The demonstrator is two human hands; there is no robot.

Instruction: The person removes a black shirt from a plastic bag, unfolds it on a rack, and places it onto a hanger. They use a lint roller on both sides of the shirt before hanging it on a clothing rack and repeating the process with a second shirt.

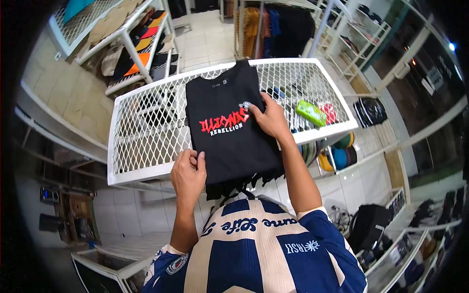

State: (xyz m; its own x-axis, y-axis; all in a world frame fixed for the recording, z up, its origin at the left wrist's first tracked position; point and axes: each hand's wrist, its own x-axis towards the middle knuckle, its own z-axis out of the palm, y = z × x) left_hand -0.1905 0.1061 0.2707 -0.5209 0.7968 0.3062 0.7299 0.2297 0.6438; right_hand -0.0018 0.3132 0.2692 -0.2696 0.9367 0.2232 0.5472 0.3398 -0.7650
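A folded black T-shirt (234,156) with red and white lettering lies on a white mesh-topped table (151,141), its near end hanging past the table's front edge. My right hand (270,118) grips the shirt's right edge, thumb on top beside the print and fingers at the side. At the lower left edge is my left hand (189,172), its fingers curled and its thumb over the fabric; the fingertips are partly hidden. A small grey-white detail by my right thumb is too small to make out. Right of the shirt sits a bright green packet (311,113).
A red patterned item (328,113) lies beside the packet. Caps fill a white rack (146,63) at the back left. Clothes hang on a rail (273,29) behind the table. A black bag (370,225) stands at the lower right. Folded dark garments (370,111) rest beyond the table's right end.
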